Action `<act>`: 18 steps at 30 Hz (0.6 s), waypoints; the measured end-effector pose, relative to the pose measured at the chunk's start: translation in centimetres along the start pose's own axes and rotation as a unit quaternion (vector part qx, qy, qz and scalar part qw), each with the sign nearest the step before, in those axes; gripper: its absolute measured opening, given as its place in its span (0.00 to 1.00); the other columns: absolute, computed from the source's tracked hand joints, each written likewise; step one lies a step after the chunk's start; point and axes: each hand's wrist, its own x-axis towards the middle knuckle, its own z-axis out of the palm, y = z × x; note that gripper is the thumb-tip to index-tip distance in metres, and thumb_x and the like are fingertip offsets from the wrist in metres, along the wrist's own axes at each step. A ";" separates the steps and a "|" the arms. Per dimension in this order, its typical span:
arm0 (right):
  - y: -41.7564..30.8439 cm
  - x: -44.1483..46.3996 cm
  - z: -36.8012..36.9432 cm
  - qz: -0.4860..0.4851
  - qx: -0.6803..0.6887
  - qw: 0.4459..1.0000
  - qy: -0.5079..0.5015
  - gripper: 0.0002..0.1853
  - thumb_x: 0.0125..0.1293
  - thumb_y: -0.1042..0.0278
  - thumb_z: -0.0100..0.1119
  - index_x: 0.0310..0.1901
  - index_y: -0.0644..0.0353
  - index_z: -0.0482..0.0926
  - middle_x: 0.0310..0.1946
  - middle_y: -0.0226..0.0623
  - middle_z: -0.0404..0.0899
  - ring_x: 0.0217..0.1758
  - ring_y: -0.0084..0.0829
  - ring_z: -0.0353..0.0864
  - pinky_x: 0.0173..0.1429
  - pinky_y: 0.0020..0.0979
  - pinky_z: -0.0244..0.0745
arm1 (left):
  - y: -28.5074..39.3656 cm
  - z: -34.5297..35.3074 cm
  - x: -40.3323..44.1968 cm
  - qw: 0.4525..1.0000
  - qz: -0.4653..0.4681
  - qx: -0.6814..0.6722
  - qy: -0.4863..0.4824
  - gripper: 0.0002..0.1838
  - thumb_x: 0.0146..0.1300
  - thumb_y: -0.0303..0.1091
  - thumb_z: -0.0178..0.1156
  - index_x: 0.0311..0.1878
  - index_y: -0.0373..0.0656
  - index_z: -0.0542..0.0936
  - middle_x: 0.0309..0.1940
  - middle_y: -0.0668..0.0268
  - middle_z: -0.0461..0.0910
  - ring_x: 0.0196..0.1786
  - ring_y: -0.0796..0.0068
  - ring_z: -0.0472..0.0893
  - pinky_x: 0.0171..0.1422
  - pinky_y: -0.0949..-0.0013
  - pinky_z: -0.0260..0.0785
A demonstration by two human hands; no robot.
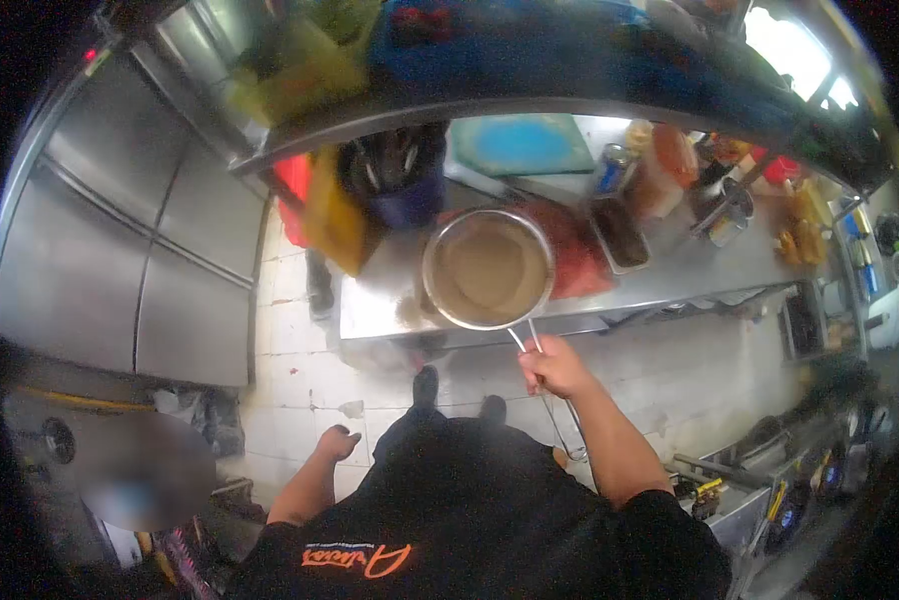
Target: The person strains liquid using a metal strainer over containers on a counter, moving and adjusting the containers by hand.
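My right hand [557, 368] is closed around the wire handle of a round metal strainer [489, 268]. The strainer has a shiny rim and a grey-brown mesh bowl, held over the front edge of a steel worktable [370, 310]. Behind the hand, the long end of the handle reaches down past the wrist. My left hand [340, 442] hangs low at my side, away from the table, fingers curled with nothing visible in them. Partly behind the strainer lies a red, flat item [575, 255], and beside it stands a small metal container [620, 235] with dark contents.
A dark blue bucket [410, 200] and a yellow item [340, 215] are at the table's left. Farther back is a blue-green board [523, 145]. An overhead shelf [570, 105] crosses above the table. Steel cabinet doors [100, 230] stand left; another person [150, 470] is at lower left.
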 end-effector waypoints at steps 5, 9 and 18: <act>0.0 0.3 1.3 0.022 0.105 0.994 0.036 0.06 0.66 0.74 0.57 0.41 0.66 0.73 0.17 0.34 0.72 0.16 0.28 0.72 0.23 0.33 0.73 | 3.9 -10.2 0.4 0.924 -0.026 -0.365 0.110 0.24 0.60 0.47 0.62 0.50 0.34 0.81 0.40 0.52 0.84 0.40 0.61 0.82 0.47 0.61 0.74; 0.2 0.0 1.2 0.013 0.106 0.994 0.004 0.06 0.66 0.73 0.58 0.40 0.66 0.73 0.18 0.34 0.73 0.16 0.28 0.71 0.23 0.32 0.73 | 9.4 -28.1 -1.3 0.817 0.174 -0.439 0.332 0.20 0.63 0.43 0.62 0.52 0.38 0.81 0.39 0.66 0.81 0.38 0.75 0.76 0.42 0.66 0.70; -1.7 0.5 1.1 0.036 0.067 0.997 0.013 0.07 0.65 0.70 0.59 0.36 0.64 0.73 0.17 0.34 0.73 0.18 0.30 0.75 0.23 0.34 0.73 | 26.3 -58.4 -10.7 0.603 0.478 -0.433 0.470 0.24 0.68 0.49 0.57 0.60 0.42 0.76 0.42 0.59 0.82 0.46 0.65 0.80 0.58 0.62 0.68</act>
